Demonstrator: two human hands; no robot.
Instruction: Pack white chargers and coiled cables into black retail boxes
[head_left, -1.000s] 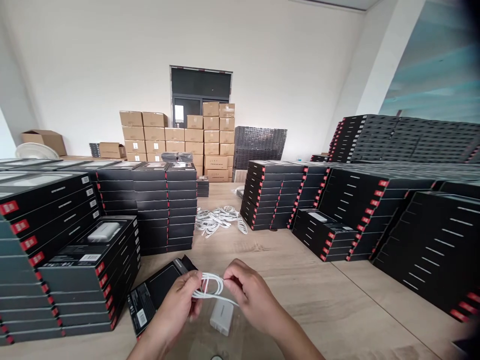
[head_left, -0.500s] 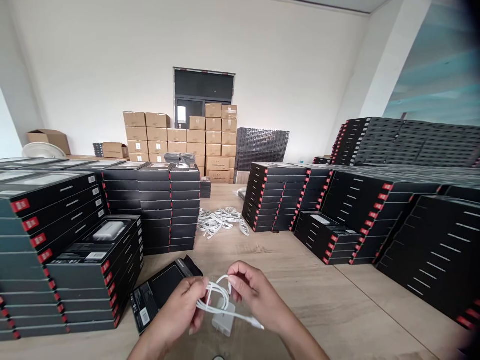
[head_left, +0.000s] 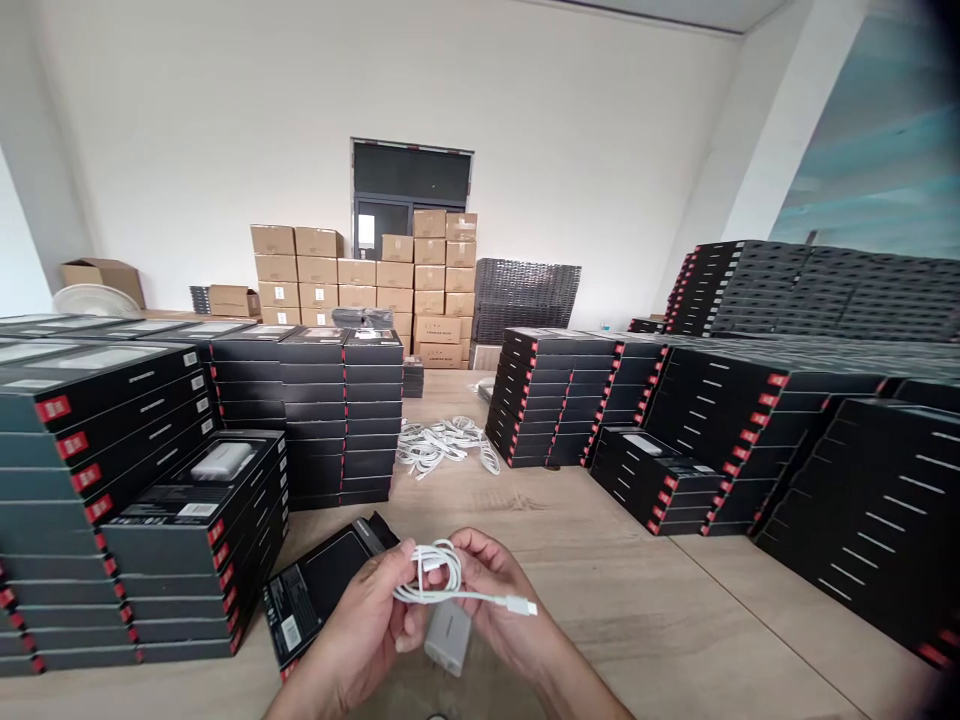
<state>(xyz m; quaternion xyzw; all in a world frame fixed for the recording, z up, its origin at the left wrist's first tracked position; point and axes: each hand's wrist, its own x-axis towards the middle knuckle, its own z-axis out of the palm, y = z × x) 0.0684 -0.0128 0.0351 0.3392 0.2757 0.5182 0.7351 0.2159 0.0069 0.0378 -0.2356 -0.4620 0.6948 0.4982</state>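
A white charging cable (head_left: 431, 590), looped into a small coil, is held up between my hands. The fingers and thumb of my left hand (head_left: 382, 595) pinch the left side of the coil. My right hand (head_left: 495, 580) closes on the coil's right side. One plug (head_left: 521, 605) sticks out to the right below the right fingers; another connector shows inside the coil. Beneath the hands a white power adapter (head_left: 448, 638) lies on the table. Left of it rests a black box (head_left: 326, 585), its upper end looking opened, partly covered by my left arm.
Tall stacks of black boxes (head_left: 180, 570) stand on the left, with a white adapter (head_left: 223, 460) on a lower stack. More black box stacks (head_left: 555, 400) line the right. A pile of white cables (head_left: 442, 445) lies farther back. Brown cartons (head_left: 431, 300) are piled by the wall.
My right hand has brought its cable end into the coil and moved closer to my left hand. The free plug has risen slightly. The adapter and boxes have stayed put.
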